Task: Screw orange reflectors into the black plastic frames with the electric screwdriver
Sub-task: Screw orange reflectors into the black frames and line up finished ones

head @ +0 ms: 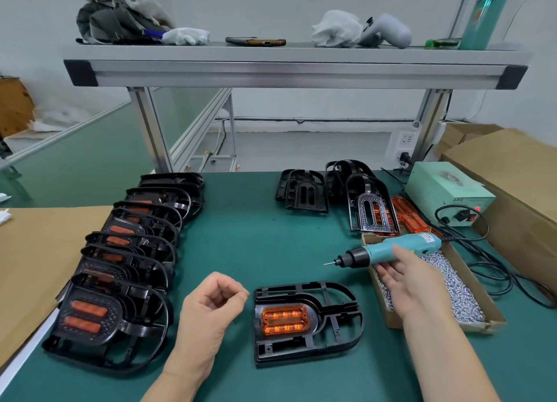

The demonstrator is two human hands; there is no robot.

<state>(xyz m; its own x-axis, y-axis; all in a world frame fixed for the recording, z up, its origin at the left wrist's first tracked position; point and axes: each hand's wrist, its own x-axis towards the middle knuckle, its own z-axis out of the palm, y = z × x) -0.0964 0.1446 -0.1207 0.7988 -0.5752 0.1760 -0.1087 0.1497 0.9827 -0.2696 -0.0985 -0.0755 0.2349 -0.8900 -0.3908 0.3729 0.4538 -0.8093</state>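
A black plastic frame lies flat on the green mat in front of me, with an orange reflector seated in its pocket. My left hand hovers just left of the frame, fingers curled and thumb pinched to the index finger; nothing shows between them. My right hand grips the teal electric screwdriver above the box of screws, with the bit pointing left. The thumb lies over the tool's body and the fingers lie under it.
A row of several frames with reflectors overlaps along the left. Bare black frames and loose orange reflectors sit at the back right, beside a green power unit with its cable. Cardboard lies on both sides, and an aluminium shelf runs overhead.
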